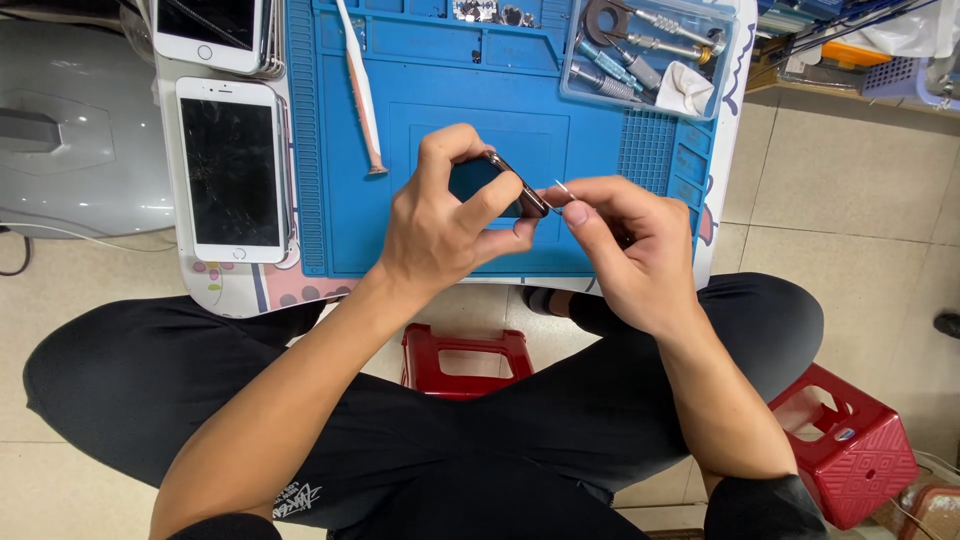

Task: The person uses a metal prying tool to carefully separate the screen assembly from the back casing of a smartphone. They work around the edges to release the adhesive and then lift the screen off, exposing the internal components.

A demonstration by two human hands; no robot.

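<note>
Evidently early: a dark phone [515, 186] is held on edge, clamped in the left hand [445, 225], while a thin metal pin [562, 190], pinched in the right hand [630, 245], is set just beside its edge, nothing yet removed.

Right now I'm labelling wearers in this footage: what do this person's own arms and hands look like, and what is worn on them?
Both arms are bare to the frame's edge: no sleeves, gloves, watch or rings visible on the left hand or right hand.
</note>
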